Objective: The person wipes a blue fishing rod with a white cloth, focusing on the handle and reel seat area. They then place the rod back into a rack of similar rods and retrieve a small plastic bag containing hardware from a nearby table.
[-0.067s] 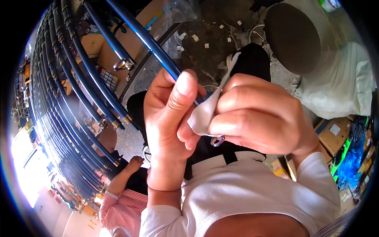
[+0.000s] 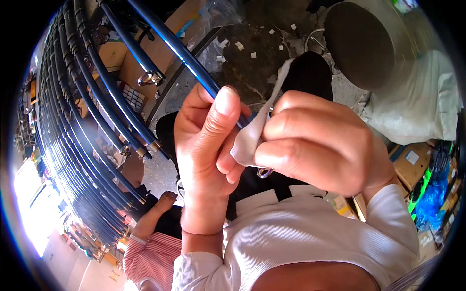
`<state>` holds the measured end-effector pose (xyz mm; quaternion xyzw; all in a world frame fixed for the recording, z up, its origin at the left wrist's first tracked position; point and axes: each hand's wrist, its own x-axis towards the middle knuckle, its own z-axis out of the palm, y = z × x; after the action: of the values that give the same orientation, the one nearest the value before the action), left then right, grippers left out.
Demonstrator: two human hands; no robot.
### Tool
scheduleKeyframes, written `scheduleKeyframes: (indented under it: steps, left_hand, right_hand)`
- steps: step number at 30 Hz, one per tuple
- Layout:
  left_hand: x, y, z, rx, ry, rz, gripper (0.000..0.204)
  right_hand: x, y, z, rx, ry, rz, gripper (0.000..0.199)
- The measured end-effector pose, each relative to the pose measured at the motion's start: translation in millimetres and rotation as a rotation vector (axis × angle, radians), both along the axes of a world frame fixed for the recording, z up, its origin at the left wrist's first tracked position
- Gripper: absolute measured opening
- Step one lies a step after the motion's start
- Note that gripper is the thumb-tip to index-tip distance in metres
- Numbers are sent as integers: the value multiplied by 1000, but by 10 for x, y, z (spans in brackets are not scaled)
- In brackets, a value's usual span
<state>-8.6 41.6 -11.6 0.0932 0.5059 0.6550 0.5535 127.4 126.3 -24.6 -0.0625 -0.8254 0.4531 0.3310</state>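
Observation:
A glossy dark-blue fishing rod [image 2: 182, 51] slants down from the top of the head view into my left hand [image 2: 204, 140]. That hand is closed round the rod near its lower end, thumb lying along the top. My right hand [image 2: 315, 140] is closed on a whitish cloth [image 2: 248, 140], which is folded about the rod's end. The cloth's long tail sticks up past my knuckles. Below the cloth a metal guide ring [image 2: 264, 172] peeks out. The rod's part inside the cloth is hidden.
Many similar rods [image 2: 104, 97] fan out on the left, one ending in a metal ring [image 2: 149, 78] near my left hand. A co-worker's striped sleeve [image 2: 155, 254] shows at lower left. Far right are a round dark seat [image 2: 359, 46], a white sack [image 2: 412, 106] and a cardboard box [image 2: 412, 162].
My right hand and the cloth have shifted very slightly left and down at the rod's end. The guide ring below is a little more covered. My left hand keeps its grip.

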Motion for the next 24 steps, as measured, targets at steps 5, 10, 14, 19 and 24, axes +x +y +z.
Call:
scheduleKeyframes:
  steps: [5,10,14,19,24]
  left_hand:
    - [-50,3,-42,43,-198,84,28]
    - [-32,-4,-139,246,-468,62,22]
    - [-45,-29,-262,451,-759,37,23]
    - [-74,-22,-373,613,-932,-32,32]
    - [-101,-18,-405,608,-1014,-28,37]
  right_hand:
    - [-46,77,-24,46,100,54,23]
    - [-41,34,-261,-278,217,74,26]
    - [-84,-95,-365,-473,312,24,28]
    - [-126,-236,-455,-657,434,-32,28]
    - [-108,-121,-597,-596,387,17,24]
